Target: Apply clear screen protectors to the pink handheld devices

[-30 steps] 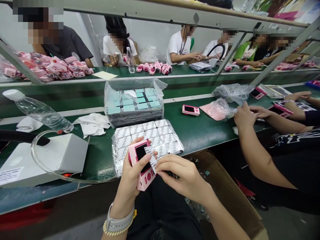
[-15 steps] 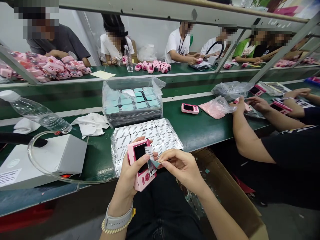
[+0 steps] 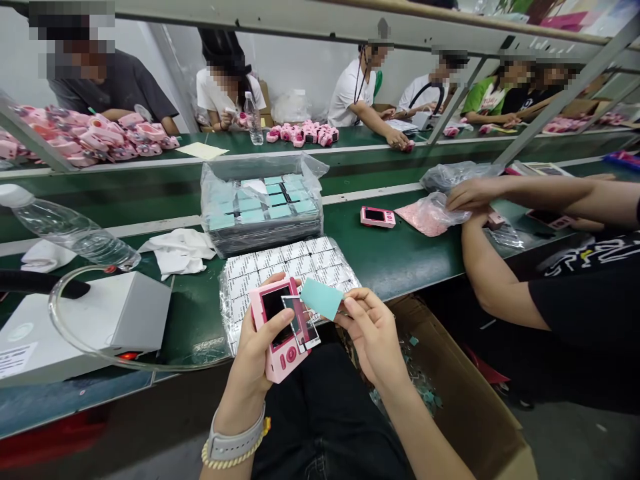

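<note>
In my left hand is a pink handheld device shaped like a small camera, its dark screen and buttons facing up. The thumb of that hand also pins a clear rectangular screen cover with a thin border over the device's right side, at a slant. My right hand pinches a flat teal backing sheet by its right corner. That sheet hangs just above and right of the screen cover; whether they touch I cannot tell. Under my hands lies a plastic-wrapped sheet of white printed squares.
Behind stands a bagged stack of teal-faced sheets. A grey-white box with a hose and a plastic bottle are left. Another pink device and a bag of pink pieces lie right, beside a co-worker's arms. Below is a cardboard box.
The teal sheet has come away from the screen cover, and my right hand has moved slightly right with it. The co-worker at right has reached an arm across toward the plastic bag.
</note>
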A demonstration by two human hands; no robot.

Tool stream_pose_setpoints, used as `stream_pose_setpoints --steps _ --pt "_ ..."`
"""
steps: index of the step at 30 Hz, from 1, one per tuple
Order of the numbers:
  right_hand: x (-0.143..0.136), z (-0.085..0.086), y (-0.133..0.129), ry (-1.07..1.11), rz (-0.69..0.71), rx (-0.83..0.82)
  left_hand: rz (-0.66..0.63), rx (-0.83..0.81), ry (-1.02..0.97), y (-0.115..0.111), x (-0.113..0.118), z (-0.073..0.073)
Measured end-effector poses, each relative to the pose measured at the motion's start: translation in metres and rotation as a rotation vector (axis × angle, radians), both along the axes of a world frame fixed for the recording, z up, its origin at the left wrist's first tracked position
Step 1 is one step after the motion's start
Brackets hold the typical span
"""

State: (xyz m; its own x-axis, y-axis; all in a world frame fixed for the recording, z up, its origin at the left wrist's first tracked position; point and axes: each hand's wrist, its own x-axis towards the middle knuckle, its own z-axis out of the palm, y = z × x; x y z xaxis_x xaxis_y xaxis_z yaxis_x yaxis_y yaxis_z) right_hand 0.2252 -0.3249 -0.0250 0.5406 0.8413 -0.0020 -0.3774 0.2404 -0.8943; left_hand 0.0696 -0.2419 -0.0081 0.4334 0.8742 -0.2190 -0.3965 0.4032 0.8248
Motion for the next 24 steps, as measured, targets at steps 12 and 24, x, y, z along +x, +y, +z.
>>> stream_pose_setpoints --steps 12,24 --pt "0.003 0.016 0.001 -0.296 -0.077 0.002 -0.032 -0.026 0.054 -0.004 -0.002 0.007" --pt "0.075 -0.038 -0.058 -0.508 -0.668 -0.187 -0.091 0.047 -0.015 -0.004 0.001 0.01"
